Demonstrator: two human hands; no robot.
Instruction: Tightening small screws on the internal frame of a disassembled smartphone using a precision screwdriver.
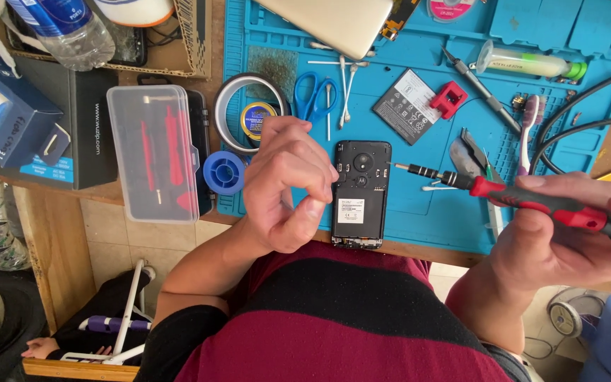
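Phone repair bench, blue work mat (419,212), opened phone (360,191), tape rolls, tweezers (small workshop, prob.)

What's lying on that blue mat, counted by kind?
Opened phone: 1
Battery: 1
Scissors: 1
Toothbrush: 1
Tape rolls: 2
Syringe tube: 1
Total: 7
The screwdriver is off the mat, in the right hand; the left hand pinches something too small to tell.

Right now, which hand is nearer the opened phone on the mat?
Left. The left hand hovers at the opened phone's left edge; the right hand holds the red screwdriver farther right.
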